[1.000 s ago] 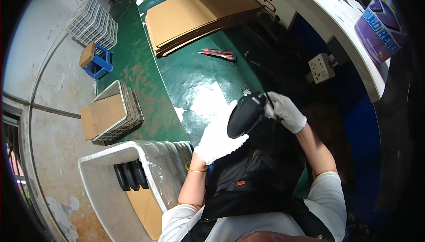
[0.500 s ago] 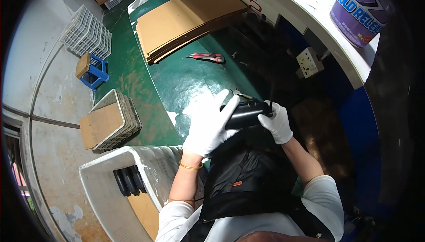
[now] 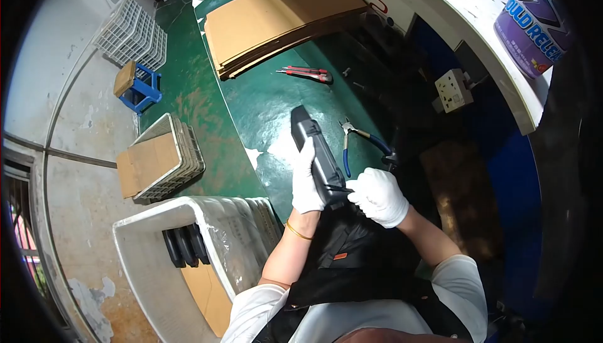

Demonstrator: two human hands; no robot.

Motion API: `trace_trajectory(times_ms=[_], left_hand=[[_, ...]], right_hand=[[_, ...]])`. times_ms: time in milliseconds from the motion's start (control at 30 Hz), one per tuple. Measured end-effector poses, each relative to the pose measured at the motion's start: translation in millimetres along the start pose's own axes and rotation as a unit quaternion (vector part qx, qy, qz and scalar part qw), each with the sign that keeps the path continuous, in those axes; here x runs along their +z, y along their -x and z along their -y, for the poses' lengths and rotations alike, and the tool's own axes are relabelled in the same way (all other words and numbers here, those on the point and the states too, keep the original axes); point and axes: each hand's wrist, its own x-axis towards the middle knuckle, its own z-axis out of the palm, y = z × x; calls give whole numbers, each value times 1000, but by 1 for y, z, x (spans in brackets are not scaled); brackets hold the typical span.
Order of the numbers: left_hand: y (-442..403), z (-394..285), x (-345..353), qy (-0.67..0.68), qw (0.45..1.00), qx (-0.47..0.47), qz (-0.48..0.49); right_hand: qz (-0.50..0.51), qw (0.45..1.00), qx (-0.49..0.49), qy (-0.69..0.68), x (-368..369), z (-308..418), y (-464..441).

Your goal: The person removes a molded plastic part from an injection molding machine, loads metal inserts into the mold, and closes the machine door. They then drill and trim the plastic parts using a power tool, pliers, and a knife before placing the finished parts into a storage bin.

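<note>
My left hand (image 3: 306,183), in a white glove, is wrapped around a long black moulded plastic part (image 3: 324,157), which is tilted with its far end up and to the left. My right hand (image 3: 380,197), gloved too, is closed at the near end of the part. Its fingers hide whatever they pinch there. Just beyond my hands, blue-handled pliers (image 3: 372,137) lie with their handles apart on the green table (image 3: 251,107). Farther off are red-and-grey utility knives (image 3: 308,74).
A stack of cardboard sheets (image 3: 276,13) covers the table's far end. At lower left a white bin (image 3: 188,208) holds several black parts (image 3: 183,245). Crates (image 3: 135,32), a blue stool (image 3: 143,92) and a purple bucket (image 3: 527,29) stand around; a socket box (image 3: 453,90) is at right.
The black part has turned from lying crosswise to pointing away from me. My right hand has moved down and closed at its near end. The pliers now show fully.
</note>
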Motion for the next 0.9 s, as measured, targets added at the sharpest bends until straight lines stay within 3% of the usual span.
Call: trace_trajectory(times_ms=[133,300,400,567,700,900], left_hand=[[5,4,-1,-38,996,-65,54],[12,8,8,-91,994,-53,39],[16,15,6,-85,990,-102,43],[28,22,18,-127,984,-126,26],[37,18,18,-142,980,-128,55],[45,19,24,-176,966,-121,145]], right_hand=[[88,989,-117,10,-18,-3,-11],[92,985,-143,10,-26,1,-14],[62,995,-45,-56,-34,-2,-19],[17,997,-47,-51,-39,-21,-19],[-3,996,-59,61,-45,-20,-22],[-45,999,4,-27,-45,-29,-19]])
